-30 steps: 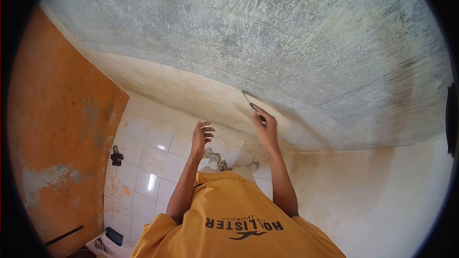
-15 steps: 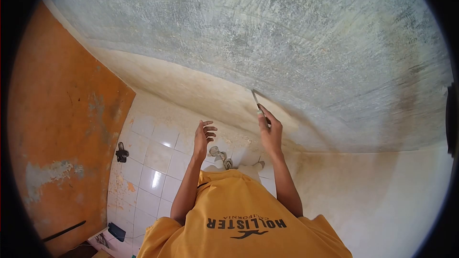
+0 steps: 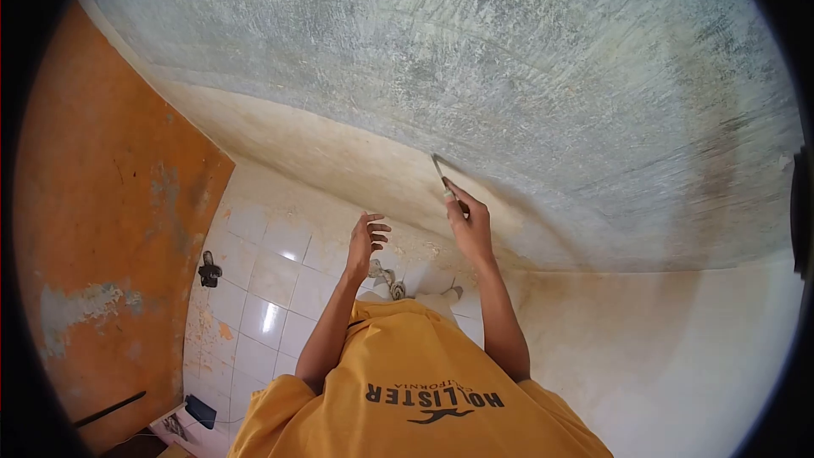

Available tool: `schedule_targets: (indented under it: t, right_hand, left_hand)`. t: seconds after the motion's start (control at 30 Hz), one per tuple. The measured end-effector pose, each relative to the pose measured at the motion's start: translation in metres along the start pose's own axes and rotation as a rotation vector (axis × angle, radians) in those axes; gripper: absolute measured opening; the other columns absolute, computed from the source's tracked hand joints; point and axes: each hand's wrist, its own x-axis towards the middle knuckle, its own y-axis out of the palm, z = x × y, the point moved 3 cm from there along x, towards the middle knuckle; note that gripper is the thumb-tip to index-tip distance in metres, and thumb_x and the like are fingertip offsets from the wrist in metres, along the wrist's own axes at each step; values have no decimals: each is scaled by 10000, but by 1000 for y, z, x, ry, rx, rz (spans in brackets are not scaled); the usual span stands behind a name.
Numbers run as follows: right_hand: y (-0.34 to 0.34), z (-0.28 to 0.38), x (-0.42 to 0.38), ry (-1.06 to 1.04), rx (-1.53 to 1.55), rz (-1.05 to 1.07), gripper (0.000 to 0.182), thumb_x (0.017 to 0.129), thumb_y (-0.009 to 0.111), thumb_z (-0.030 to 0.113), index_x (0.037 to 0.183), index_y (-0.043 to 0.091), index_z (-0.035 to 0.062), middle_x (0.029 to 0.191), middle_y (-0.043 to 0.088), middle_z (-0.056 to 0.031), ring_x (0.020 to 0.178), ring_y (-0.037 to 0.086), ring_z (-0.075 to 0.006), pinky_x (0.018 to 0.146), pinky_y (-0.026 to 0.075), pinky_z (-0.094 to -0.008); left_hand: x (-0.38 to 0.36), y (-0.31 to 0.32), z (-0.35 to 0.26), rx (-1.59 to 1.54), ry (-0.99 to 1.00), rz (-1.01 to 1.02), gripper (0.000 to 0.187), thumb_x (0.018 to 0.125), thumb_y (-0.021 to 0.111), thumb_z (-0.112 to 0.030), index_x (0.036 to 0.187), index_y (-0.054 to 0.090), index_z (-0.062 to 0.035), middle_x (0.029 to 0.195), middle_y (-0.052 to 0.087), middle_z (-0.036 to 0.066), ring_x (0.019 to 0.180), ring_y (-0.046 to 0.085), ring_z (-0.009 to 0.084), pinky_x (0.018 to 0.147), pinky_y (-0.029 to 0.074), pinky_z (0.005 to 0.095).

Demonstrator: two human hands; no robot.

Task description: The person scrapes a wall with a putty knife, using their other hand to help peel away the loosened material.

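My right hand (image 3: 471,227) is closed around the handle of a scraper (image 3: 438,168), its thin blade seen nearly edge-on. The blade tip meets the wall (image 3: 526,85) where patchy grey-green paint borders a cream lower band (image 3: 331,136). To the left, my left hand (image 3: 366,242) hangs in front of the lower band, fingers loosely curled and apart, holding nothing.
Pale tiles (image 3: 273,278) cover the floor, with peeled flakes along the wall's foot. A dark object (image 3: 209,270) lies beside the orange panel (image 3: 119,187). A greyish bundle (image 3: 395,287) sits near my feet. Lower left is a dark flat item (image 3: 201,411).
My right hand and the scraper have shifted slightly left and up along the paint border. My left hand has moved a little to the right in view.
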Motion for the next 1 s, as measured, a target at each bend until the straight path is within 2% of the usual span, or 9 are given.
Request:
schedule_targets:
  t: [0.13,0.3,0.43,0.53,0.73,0.83,0.93,0.97,1.0]
  right_hand:
    - [0,2,-3,20,4,29,387,1024,636,177,1404,643,102,775,505,46,672,399,-57,590,367,-248]
    - [-13,0,-19,-182,93,64,472,1036,616,207,1484,543,75,1140,681,-63,871,554,-104,818,460,-254]
    - [-23,-20,-31,143,142,229,523,1043,608,202,1529,471,63,1280,687,-108,992,591,-138,922,454,-262]
    - [-28,-19,-44,-51,74,77,452,1053,589,197,1480,535,59,1263,697,-126,1012,600,-156,950,456,-279]
    - [-60,-6,-44,-43,-58,40,350,1056,582,202,1359,648,41,1143,743,-194,950,694,-183,876,513,-316]
    - [-40,-11,-12,-187,-124,1,349,1040,599,185,1353,650,40,1116,732,-247,925,732,-220,839,532,-327]
    - [-16,-8,4,-63,-162,92,343,1030,599,164,1346,655,44,1103,714,-283,894,741,-261,815,541,-331]
    - [-16,-4,-1,-125,-146,54,333,1022,594,139,1326,660,20,1111,715,-286,930,747,-334,820,553,-343]
    - [-19,-5,-8,-96,-107,35,333,1020,595,137,1322,660,12,1111,716,-286,956,745,-342,828,554,-345]
  left_hand:
    - [-3,-3,-3,-4,21,9,590,1095,333,-554,1270,617,-66,947,693,52,775,595,123,692,463,272]
    - [-5,-12,-2,-19,23,-32,585,1096,334,-548,1267,618,-66,945,692,52,774,592,125,701,464,275]
    - [-9,-20,-4,-34,33,-51,582,1096,339,-549,1266,617,-66,939,688,49,776,590,127,703,461,276]
    - [-19,-21,-2,-35,38,-64,579,1098,338,-547,1264,617,-68,932,682,44,776,585,126,700,456,275]
    - [-32,-14,15,-54,2,-110,564,1107,323,-531,1253,617,-73,930,675,41,771,578,122,697,452,273]
    - [-36,-3,15,-65,-3,-98,561,1107,325,-531,1251,616,-75,936,676,42,773,579,122,696,452,270]
    - [-43,8,6,-46,19,-90,558,1105,328,-534,1252,616,-79,945,680,43,780,585,123,699,454,272]
    - [-46,7,2,-29,27,-94,557,1104,328,-535,1252,616,-81,949,681,44,783,587,124,701,455,274]
    - [-52,4,-2,-19,45,-108,557,1104,328,-536,1251,617,-83,952,683,44,785,590,124,702,455,276]
